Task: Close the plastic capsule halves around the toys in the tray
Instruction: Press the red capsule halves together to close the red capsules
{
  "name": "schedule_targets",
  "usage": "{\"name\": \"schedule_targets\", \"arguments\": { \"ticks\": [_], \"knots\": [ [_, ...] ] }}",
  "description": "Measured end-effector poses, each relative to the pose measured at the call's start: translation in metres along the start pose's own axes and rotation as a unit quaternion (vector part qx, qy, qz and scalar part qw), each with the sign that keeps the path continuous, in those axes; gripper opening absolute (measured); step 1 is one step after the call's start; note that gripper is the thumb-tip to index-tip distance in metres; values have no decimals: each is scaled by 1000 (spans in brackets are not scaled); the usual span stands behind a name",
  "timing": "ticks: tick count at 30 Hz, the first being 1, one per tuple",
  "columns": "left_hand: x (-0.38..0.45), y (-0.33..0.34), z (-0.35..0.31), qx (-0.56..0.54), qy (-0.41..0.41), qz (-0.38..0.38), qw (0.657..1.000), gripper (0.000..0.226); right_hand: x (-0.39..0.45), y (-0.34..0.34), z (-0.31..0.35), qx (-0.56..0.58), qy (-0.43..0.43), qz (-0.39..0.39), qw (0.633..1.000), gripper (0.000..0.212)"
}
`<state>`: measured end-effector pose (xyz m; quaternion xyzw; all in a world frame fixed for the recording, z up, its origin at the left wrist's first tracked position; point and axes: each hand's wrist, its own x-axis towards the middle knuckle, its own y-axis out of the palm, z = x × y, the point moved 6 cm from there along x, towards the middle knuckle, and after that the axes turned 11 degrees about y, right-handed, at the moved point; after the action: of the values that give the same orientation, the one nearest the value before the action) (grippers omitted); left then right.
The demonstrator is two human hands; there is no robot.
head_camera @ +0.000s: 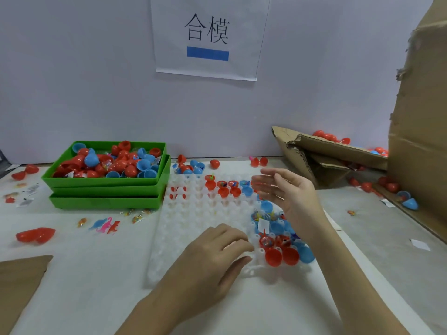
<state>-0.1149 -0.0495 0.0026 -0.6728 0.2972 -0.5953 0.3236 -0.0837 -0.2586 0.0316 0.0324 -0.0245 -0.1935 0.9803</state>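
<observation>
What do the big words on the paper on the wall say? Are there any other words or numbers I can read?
"合模" in big black characters, on the white paper sign on the wall, above a plain blue bar.
Small white paper slips lie in the white tray and on the table: any print is too small to read.
Nothing else is readable.

Bright, even, diffuse light, soft faint shadows beneath the stacked green bins (106, 189), no strong glare, motion blur on the raised right hand (285, 189), wide-angle bowing toward the edges, overall slightly soft focus, pale cool cast.
</observation>
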Motion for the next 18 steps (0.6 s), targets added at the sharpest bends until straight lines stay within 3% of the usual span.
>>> {"name": "schedule_targets", "arguments": {
  "ticks": [4,9,15,18],
  "knots": [
    [4,17,-17,7,66,22,998,30,-5,11,-2,-45,-7,25,999,28],
    [7,29,-24,19,89,32,995,36,-5,19,-4,-127,-52,13,990,27],
    [7,30,-23,24,99,10,995,30,-6,13,-4,-362,-112,-59,923,17],
    [7,24,-21,24,104,-20,994,18,-3,7,-6,-401,-111,-73,906,14]
  ]
}}
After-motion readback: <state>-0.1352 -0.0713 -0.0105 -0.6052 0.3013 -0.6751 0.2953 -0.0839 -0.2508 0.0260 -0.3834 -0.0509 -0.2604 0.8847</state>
